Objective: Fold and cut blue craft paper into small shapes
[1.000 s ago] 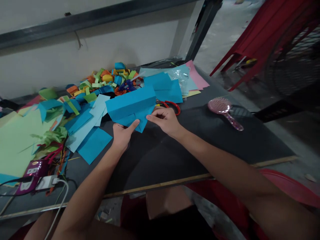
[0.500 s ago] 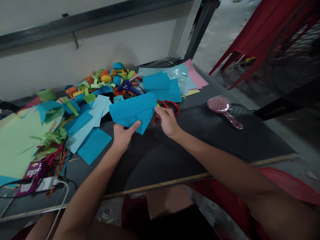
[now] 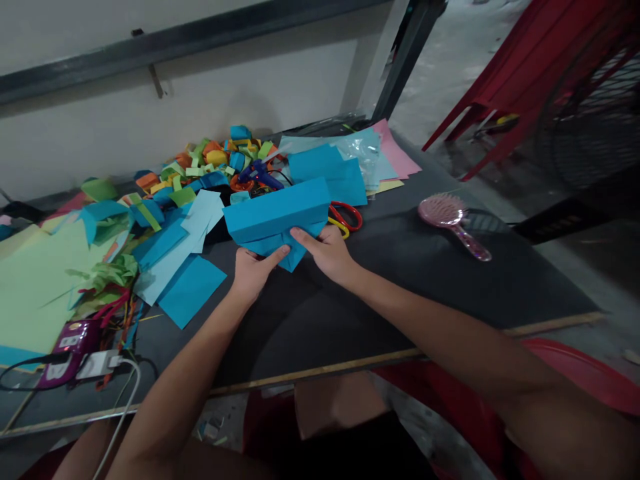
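Note:
A folded piece of blue paper (image 3: 277,210) is held up over the dark table (image 3: 320,320), with creases along its length and a pointed flap at the bottom. My left hand (image 3: 253,270) grips its lower left part, thumb on the near face and fingers hidden behind. My right hand (image 3: 331,253) pinches the lower right part, its thumb pressed on the flap. Just behind the right hand lie scissors (image 3: 347,217) with red and yellow handles. A purple-blue glue gun (image 3: 260,173) rests beyond the paper.
Colourful folded paper pieces (image 3: 215,157) are heaped by the wall. Blue sheets (image 3: 193,290) lie at left, near a purple power strip (image 3: 73,347) with cables. A pink hairbrush (image 3: 453,223) lies at right; a fan (image 3: 595,127) and red chair (image 3: 500,87) stand beyond the table.
My right hand has shifted from the paper's right edge to its lower flap, its thumb now nearer the left thumb. The paper's upper part now shows as a distinct folded band.

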A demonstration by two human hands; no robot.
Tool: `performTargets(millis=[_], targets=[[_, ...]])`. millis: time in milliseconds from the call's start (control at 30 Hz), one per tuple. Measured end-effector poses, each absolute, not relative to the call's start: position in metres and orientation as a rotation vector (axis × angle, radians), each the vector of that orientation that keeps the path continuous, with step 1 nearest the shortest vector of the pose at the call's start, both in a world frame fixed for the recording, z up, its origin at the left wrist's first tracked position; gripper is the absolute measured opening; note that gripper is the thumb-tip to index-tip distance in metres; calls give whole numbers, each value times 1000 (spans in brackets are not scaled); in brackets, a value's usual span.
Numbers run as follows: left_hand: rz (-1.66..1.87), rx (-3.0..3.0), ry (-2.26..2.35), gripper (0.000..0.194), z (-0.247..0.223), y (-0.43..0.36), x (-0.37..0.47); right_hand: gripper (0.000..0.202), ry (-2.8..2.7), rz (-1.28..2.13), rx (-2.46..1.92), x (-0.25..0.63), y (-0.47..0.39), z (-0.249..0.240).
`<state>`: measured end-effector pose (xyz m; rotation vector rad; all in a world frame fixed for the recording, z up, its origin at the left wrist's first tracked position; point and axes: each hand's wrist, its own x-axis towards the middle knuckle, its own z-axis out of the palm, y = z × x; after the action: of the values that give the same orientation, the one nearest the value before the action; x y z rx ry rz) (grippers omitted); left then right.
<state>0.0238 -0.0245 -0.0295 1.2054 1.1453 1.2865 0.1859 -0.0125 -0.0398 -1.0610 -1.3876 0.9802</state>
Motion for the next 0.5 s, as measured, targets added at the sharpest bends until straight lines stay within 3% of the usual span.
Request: performTargets(millis=[200, 500], targets=[[1240, 1272, 1129, 41, -27, -19, 21, 52, -1286, 961, -1079, 189, -13, -34], [1293, 1276, 1189, 41, -33, -13, 16, 29, -1286, 1039, -981, 187, -13, -38]])
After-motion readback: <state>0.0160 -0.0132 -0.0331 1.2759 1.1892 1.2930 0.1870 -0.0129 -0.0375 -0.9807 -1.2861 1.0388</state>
